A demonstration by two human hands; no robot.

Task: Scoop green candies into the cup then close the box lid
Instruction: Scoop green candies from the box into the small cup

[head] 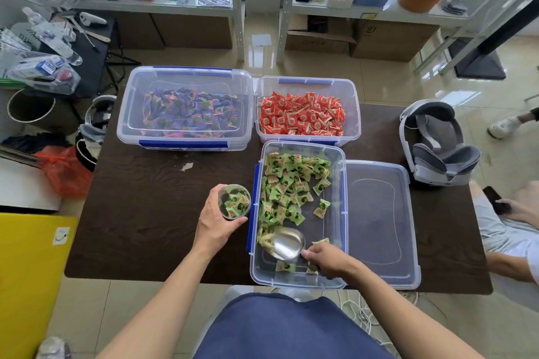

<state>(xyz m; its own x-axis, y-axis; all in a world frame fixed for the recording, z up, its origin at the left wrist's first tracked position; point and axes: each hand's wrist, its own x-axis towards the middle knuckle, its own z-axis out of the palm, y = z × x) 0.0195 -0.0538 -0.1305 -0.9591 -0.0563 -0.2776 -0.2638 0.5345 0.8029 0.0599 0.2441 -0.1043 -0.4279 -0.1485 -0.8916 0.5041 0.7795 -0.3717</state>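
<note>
Here, dark table (145, 227), glossy floor tiles (393, 79), shelves (186, 6)

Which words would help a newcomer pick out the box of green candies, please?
On the dark table stand three clear boxes. It is the nearest box, its lid lying to its right. Only it holds green candies and a metal scoop.

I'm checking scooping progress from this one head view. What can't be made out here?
Head view only:
Handle of the shiny metal scoop: hidden inside the right hand gripping it.
Fill level of the clear plastic cup: left hand wraps its near side.
Print on the green wrapped candies: too small.
Candies at the scoop's left edge: motion-blurred.
</note>
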